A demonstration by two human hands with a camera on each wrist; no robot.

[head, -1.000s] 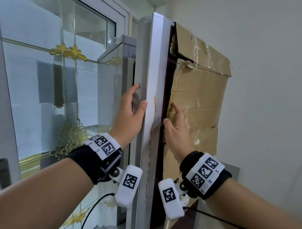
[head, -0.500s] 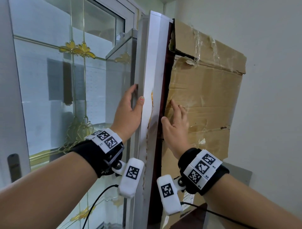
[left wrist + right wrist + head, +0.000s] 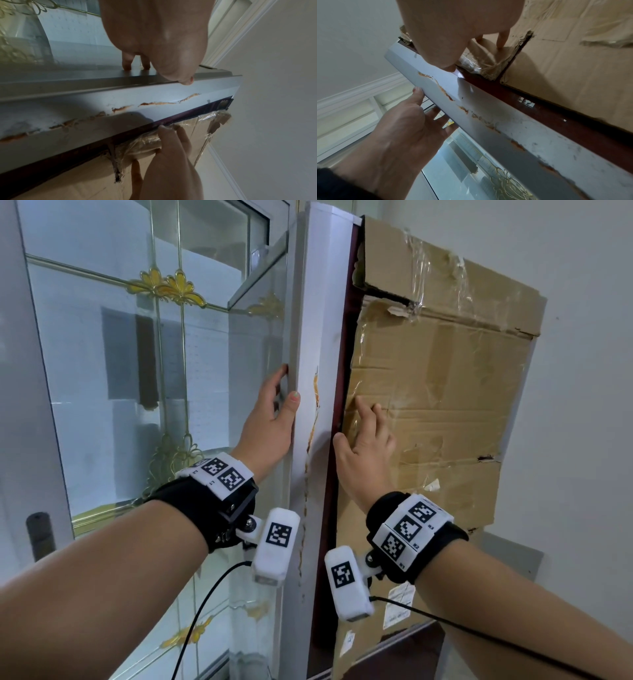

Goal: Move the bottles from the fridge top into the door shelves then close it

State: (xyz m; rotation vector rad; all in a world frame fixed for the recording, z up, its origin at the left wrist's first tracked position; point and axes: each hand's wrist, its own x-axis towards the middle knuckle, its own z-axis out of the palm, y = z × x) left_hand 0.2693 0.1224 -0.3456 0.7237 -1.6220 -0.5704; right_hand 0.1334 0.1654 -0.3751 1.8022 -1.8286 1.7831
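Observation:
The fridge door (image 3: pixel 317 337) stands edge-on before me, its white edge streaked with rust. Brown cardboard (image 3: pixel 445 392) is taped over its front face. My left hand (image 3: pixel 270 422) lies against the door's left side with straight fingers (image 3: pixel 440 119), its thumb on the corner of the edge. My right hand (image 3: pixel 366 440) presses flat on the cardboard beside the dark red strip (image 3: pixel 530 100), fingers straight. In the left wrist view, the left fingertips (image 3: pixel 126 66) touch the door's side. No bottles or door shelves are in view.
A glass door with gold ornaments (image 3: pixel 164 364) fills the left, and a black handle (image 3: pixel 41 535) sits low on its frame. A white wall (image 3: pixel 582 422) stands to the right of the door. Wrist camera cables hang below both arms.
More of the cardboard face shows now, as the door has turned relative to me. Both hands keep their places on it, and the left thumb has drawn back toward the edge's left corner.

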